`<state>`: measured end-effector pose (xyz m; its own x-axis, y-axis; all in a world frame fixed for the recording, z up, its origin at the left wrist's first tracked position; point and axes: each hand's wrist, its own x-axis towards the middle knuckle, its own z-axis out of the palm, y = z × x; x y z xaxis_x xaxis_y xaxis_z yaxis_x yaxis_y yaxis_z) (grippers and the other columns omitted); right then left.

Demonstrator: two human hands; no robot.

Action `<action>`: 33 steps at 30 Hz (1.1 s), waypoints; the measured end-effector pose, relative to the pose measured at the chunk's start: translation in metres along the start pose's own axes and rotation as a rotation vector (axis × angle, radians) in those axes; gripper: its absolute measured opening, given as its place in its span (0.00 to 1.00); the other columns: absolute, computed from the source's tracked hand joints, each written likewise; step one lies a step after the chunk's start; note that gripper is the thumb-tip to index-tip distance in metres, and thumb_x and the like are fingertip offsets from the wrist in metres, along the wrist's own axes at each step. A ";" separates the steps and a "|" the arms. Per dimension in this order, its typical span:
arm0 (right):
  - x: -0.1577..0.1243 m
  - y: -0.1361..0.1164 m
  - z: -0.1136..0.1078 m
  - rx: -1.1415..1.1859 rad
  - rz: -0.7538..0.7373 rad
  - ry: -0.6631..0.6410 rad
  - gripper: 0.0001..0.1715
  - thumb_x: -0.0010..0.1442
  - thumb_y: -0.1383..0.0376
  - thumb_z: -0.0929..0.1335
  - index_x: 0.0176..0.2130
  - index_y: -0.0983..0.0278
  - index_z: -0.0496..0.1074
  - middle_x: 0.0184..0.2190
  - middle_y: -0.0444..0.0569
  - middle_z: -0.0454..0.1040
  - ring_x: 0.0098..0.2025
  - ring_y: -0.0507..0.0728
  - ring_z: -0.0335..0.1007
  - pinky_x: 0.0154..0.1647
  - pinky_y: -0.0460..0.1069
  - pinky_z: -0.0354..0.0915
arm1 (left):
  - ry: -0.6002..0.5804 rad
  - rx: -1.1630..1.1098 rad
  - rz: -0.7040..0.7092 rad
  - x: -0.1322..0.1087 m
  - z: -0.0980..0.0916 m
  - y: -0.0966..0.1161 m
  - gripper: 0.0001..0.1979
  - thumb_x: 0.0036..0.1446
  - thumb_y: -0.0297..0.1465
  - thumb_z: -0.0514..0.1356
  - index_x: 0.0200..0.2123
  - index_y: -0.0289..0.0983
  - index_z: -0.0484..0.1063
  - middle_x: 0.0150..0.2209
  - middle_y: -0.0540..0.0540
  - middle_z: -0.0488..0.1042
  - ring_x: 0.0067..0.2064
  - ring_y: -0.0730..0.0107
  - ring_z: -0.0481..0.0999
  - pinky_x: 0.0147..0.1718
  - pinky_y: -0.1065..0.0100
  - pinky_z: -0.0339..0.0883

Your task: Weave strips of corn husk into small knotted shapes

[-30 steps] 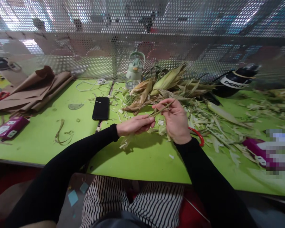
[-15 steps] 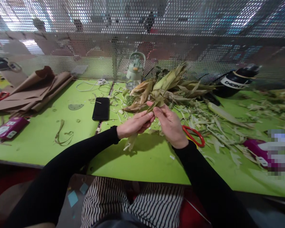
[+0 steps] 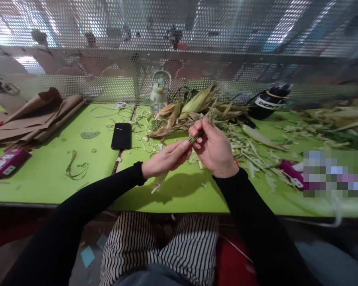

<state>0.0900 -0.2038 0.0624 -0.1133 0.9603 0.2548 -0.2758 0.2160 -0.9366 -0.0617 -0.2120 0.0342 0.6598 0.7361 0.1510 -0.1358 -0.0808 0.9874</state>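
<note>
Right hand (image 3: 214, 149) now higher than half a second ago, fingers curled shut, pinching the far end of a thin green husk strip (image 3: 193, 139). Left hand (image 3: 166, 157) closed on the strip's near end, pale husk trailing below. Strip held above the green table (image 3: 56, 178), near the corn husk pile (image 3: 197, 107). Phone (image 3: 121, 135) lying left.
</note>
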 end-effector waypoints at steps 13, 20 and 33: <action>-0.085 -0.051 -0.008 -0.347 -0.067 -0.207 0.17 0.50 0.51 0.77 0.37 0.58 0.80 0.31 0.42 0.75 0.32 0.50 0.67 0.35 0.47 0.68 | 0.015 -0.322 0.034 -0.062 0.089 0.020 0.15 0.70 0.44 0.48 0.35 0.40 0.57 0.22 0.58 0.48 0.20 0.80 0.41 0.16 0.77 0.38; -0.115 -0.073 0.003 -0.365 -0.186 -0.152 0.15 0.49 0.53 0.78 0.31 0.59 0.78 0.26 0.39 0.72 0.23 0.47 0.61 0.26 0.45 0.63 | 0.112 -0.003 0.237 -0.075 0.107 0.012 0.16 0.70 0.44 0.49 0.34 0.39 0.58 0.25 0.56 0.52 0.23 0.79 0.51 0.20 0.76 0.49; -0.083 -0.052 0.005 -0.270 -0.122 -0.194 0.14 0.50 0.57 0.79 0.29 0.62 0.77 0.26 0.40 0.73 0.24 0.47 0.64 0.26 0.46 0.65 | -0.033 -0.190 0.031 -0.071 0.071 0.012 0.19 0.69 0.49 0.46 0.43 0.40 0.62 0.21 0.60 0.47 0.20 0.80 0.39 0.17 0.78 0.39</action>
<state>0.1091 -0.2952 0.0912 -0.2813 0.8789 0.3852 -0.0387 0.3907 -0.9197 -0.0579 -0.3127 0.0388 0.6763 0.7129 0.1856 -0.2915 0.0275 0.9562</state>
